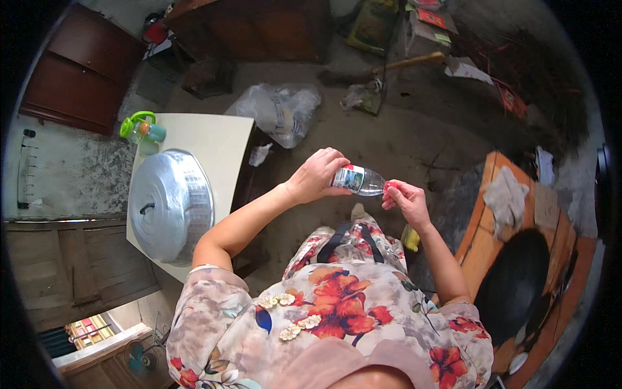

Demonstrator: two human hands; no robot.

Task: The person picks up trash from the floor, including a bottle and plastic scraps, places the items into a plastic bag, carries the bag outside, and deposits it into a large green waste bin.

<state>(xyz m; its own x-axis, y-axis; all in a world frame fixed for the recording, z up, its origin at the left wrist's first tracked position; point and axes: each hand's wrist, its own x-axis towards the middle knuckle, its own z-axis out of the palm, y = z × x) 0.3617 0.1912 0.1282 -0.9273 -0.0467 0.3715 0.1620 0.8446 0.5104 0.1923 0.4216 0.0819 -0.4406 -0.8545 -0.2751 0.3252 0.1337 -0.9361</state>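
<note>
In front of my body I hold a clear plastic water bottle (370, 183) with a red and white label, lying nearly level and its neck toward my right. My left hand (319, 176) is wrapped round the labelled part near its base. At the neck end, the fingers of my right hand (409, 203) are closed on the red cap (390, 187). Whether the cap is still threaded on the neck cannot be made out, as the fingers partly cover it.
To the left, a pale table (227, 139) bears a large lidded metal pot (170, 206) and a green-topped jug (144, 133). Plastic bags (278, 110) lie beyond it. On the right stands an orange-edged stove (476, 214) with a dark wok (515, 285) and a grey cloth (505, 198).
</note>
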